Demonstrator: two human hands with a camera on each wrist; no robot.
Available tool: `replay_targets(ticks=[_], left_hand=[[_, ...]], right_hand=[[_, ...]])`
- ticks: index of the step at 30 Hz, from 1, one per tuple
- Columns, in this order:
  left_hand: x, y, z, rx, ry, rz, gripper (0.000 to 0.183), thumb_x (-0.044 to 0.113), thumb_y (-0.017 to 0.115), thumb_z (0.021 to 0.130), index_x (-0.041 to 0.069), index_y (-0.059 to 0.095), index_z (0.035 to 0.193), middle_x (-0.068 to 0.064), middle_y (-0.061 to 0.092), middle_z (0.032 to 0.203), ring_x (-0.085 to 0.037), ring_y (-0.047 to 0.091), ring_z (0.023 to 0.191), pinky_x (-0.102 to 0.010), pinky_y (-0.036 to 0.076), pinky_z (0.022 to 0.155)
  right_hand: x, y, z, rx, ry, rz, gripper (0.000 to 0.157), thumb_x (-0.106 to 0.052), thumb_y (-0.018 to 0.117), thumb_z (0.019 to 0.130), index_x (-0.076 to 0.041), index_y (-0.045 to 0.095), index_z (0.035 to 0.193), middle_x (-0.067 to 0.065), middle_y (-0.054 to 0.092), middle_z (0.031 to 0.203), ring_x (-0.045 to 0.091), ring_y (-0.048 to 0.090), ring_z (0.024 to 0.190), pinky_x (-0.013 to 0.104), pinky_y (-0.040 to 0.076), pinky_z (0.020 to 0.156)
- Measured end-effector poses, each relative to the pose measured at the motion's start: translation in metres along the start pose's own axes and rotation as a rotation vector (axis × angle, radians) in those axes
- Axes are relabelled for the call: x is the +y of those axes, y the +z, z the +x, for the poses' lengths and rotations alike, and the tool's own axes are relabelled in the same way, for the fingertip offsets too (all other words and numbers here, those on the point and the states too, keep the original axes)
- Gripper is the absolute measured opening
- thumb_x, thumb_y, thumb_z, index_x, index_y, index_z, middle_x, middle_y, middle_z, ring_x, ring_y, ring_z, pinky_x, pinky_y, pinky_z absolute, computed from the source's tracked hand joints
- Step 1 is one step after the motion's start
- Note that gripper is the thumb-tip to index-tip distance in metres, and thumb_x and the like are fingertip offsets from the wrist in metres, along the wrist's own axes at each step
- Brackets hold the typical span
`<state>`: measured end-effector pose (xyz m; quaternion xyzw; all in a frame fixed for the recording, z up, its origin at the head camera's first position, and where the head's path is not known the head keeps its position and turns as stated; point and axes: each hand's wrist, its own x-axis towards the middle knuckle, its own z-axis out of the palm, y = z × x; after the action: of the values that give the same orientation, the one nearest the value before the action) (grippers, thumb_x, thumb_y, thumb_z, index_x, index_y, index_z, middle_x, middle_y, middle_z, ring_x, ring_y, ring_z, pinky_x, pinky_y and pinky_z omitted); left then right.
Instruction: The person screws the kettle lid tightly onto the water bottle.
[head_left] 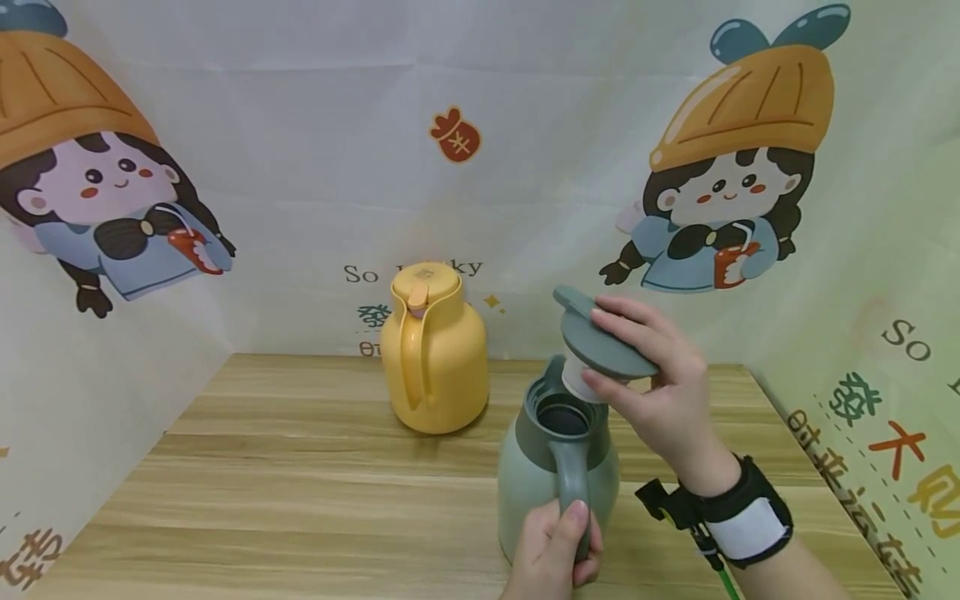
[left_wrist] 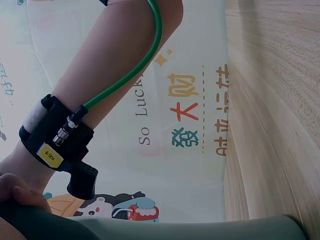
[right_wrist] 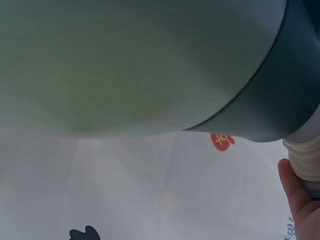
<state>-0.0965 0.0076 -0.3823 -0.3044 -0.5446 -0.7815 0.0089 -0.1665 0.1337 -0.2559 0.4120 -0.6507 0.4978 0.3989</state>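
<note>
A pale green thermos jug [head_left: 517, 492] stands on the wooden table with its mouth [head_left: 564, 417] uncovered and dark inside. My left hand [head_left: 551, 550] grips the jug's handle [head_left: 573, 475] near its lower end. Just above the mouth, my right hand [head_left: 660, 367] holds the grey-green lid [head_left: 600, 337] by its edge, thumb below and fingers over the top. The lid is tilted, and its white threaded plug [right_wrist: 305, 157] points down toward the opening. In the left wrist view the jug's side [left_wrist: 200, 230] runs along the bottom.
A yellow thermos jug [head_left: 438, 358] with its lid on stands farther back, left of the green one. Printed cloth walls [head_left: 300, 167] enclose the wooden table [head_left: 300, 500] at the back and sides. A strapped camera [head_left: 663, 504] with a green cable sits on the right wrist.
</note>
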Motion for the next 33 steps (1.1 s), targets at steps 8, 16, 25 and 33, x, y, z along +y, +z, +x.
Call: replay_targets(ticks=[8, 16, 25, 33], left_hand=[[0.000, 0.000, 0.000, -0.011, 0.014, -0.006, 0.037, 0.010, 0.029, 0.099, -0.009, 0.044, 0.070, -0.019, 0.030, 0.043, -0.007, 0.032, 0.039, -0.016, 0.024, 0.038], [0.001, 0.000, 0.000, 0.005, -0.025, 0.003, 0.038, 0.011, 0.030, 0.099, -0.010, 0.045, 0.071, -0.020, 0.030, 0.044, -0.004, 0.034, 0.041, -0.016, 0.024, 0.038], [0.001, 0.000, 0.000, -0.006, -0.009, -0.004, 0.037, 0.011, 0.031, 0.098, -0.010, 0.045, 0.071, -0.019, 0.030, 0.044, -0.005, 0.033, 0.040, -0.016, 0.024, 0.038], [0.001, -0.001, 0.000, -0.010, -0.005, -0.005, 0.038, 0.011, 0.030, 0.099, -0.010, 0.045, 0.071, -0.019, 0.030, 0.044, -0.006, 0.033, 0.040, -0.017, 0.024, 0.037]], right_hand=[[0.002, 0.008, -0.009, -0.038, -0.084, -0.035, 0.044, -0.035, 0.065, 0.084, 0.003, 0.063, 0.105, 0.028, 0.054, 0.110, 0.034, 0.054, 0.101, 0.023, 0.043, 0.084], [0.003, 0.014, -0.019, -0.067, -0.074, -0.062, 0.041, -0.037, 0.064, 0.085, -0.001, 0.064, 0.103, 0.026, 0.055, 0.109, 0.034, 0.054, 0.099, 0.022, 0.042, 0.086], [0.003, 0.018, -0.023, -0.075, -0.067, -0.050, 0.039, -0.036, 0.065, 0.084, -0.001, 0.065, 0.102, 0.026, 0.055, 0.109, 0.034, 0.054, 0.099, 0.023, 0.042, 0.087], [0.004, 0.019, -0.027, -0.108, -0.056, -0.058, 0.039, -0.036, 0.063, 0.085, -0.001, 0.064, 0.103, 0.025, 0.054, 0.110, 0.035, 0.055, 0.098, 0.021, 0.042, 0.086]])
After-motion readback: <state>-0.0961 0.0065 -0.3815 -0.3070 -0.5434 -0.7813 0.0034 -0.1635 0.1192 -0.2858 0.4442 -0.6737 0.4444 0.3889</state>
